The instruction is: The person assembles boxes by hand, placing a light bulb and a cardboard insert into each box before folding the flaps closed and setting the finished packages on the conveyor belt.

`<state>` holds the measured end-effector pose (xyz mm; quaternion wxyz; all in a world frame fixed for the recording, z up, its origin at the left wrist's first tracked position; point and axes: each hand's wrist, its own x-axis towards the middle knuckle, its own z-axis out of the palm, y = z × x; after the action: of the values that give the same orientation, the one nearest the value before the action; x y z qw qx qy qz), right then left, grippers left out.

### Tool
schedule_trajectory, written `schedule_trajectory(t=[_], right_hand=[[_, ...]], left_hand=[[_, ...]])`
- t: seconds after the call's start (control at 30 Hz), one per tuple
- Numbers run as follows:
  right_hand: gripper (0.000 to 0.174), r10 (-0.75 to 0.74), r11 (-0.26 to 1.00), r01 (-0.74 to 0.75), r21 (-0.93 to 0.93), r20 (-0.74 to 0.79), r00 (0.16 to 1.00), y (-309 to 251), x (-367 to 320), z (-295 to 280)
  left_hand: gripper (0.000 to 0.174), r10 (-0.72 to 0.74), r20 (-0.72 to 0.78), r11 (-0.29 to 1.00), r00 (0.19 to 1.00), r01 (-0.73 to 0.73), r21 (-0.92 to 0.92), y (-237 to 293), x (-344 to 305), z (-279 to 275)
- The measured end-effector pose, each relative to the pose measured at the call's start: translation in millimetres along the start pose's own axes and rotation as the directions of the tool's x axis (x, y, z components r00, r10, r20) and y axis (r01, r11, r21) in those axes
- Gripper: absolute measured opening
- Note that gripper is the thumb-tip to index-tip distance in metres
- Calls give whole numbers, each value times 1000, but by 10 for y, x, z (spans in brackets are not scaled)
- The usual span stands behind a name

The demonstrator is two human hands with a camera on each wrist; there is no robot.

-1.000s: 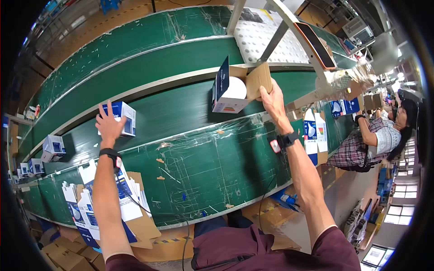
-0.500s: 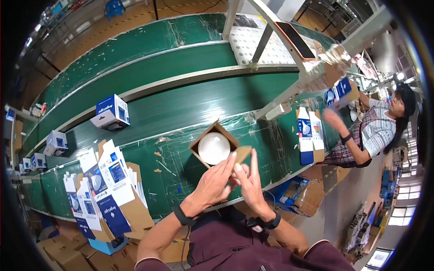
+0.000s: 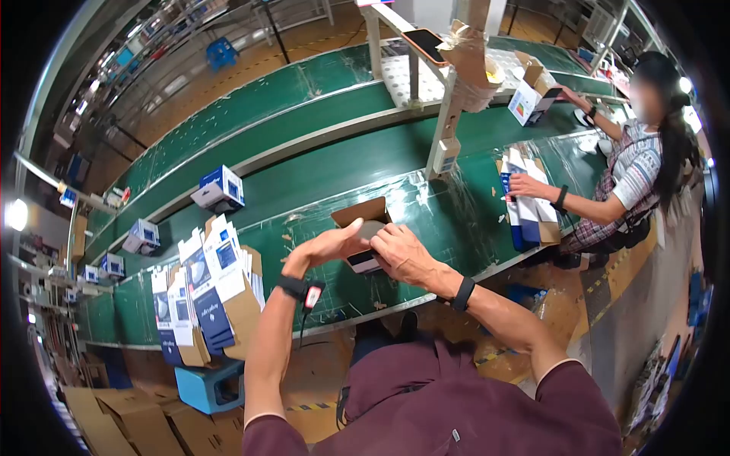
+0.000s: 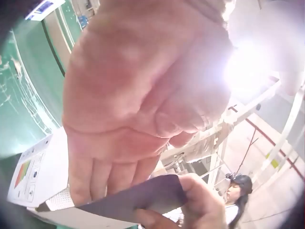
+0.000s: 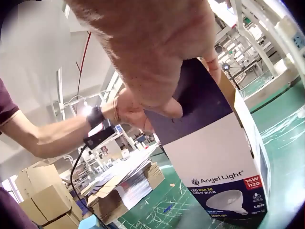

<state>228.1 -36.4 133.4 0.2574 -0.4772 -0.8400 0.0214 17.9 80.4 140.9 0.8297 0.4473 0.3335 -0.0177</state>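
An open light bulb box (image 5: 214,162), white and dark blue with brown inner card, stands on the green bench in front of me. My right hand (image 3: 407,254) pinches its dark blue flap (image 5: 195,102), thumb on the outer face and a finger behind. Facing it, my left hand (image 3: 327,245) reaches over the opening. In the left wrist view the straight fingers (image 4: 124,176) of that hand point down behind the flap, their tips hidden in the box. A greyish round bulb face (image 3: 370,229) shows between the hands in the head view, mostly covered.
Flat cartons (image 3: 220,281) are stacked on the bench at left, over a blue stool (image 3: 205,387). Several bulb boxes (image 3: 220,188) stand along the belt. A metal post (image 3: 449,129) rises at right; beyond it another person (image 3: 639,152) handles a box (image 3: 532,97) and cartons (image 3: 525,197).
My right hand brought the open box from the belt to the bench, while my left left another box there. Since half a second ago, my left hand has moved over the opening.
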Motion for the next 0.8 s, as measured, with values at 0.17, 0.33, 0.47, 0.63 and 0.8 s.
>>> schedule_trajectory(t=[0.17, 0.33, 0.47, 0.63, 0.8], right_hand=[[22, -61, 991, 46, -125, -122, 991, 56, -8, 107], [27, 47, 997, -59, -55, -193, 980, 71, -97, 109], [43, 195, 976, -182, 120, -105, 975, -2, -178, 45], [60, 221, 969, -209, 134, -82, 972, -105, -255, 24], [71, 140, 983, -111, 147, -200, 970, 25, -368, 361]], left_hand=[[39, 16, -20, 940, 1000, -8, 342, -121, 467, -309], [21, -55, 78, 939, 995, 25, 344, 43, 338, -164], [22, -28, 137, 900, 990, -34, 434, -159, 563, -224], [27, -31, 87, 928, 996, -3, 371, -360, 631, -95], [30, 155, 94, 633, 983, -172, 755, -241, 576, -1]])
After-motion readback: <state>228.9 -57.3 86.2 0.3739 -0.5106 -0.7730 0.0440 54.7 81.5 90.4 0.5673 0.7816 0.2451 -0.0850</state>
